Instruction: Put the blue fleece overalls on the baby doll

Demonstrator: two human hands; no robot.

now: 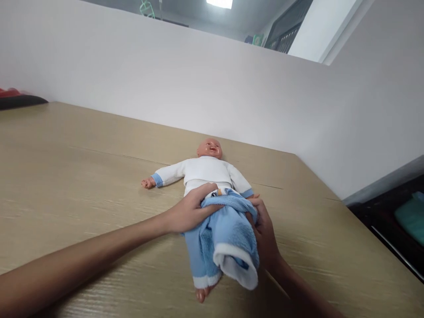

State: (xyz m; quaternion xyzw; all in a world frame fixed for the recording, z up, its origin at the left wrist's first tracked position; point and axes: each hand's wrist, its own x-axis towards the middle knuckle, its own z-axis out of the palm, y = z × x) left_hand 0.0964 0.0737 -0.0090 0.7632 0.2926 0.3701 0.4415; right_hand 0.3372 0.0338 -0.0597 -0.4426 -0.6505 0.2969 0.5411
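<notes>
A baby doll in a white top lies on its back on the wooden table, head toward the wall. Light blue fleece trousers with white cuffs cover its legs; one bare foot sticks out at the near end. My left hand grips the trousers' waistband at the doll's left hip, fingers curled into the fabric. On the other side, my right hand holds the waistband too, partly hidden behind the cloth.
A white partition wall runs along the table's far edge. A dark cushion with something red lies at the far left. To the right, past the table's edge, a dark surface holds a teal item.
</notes>
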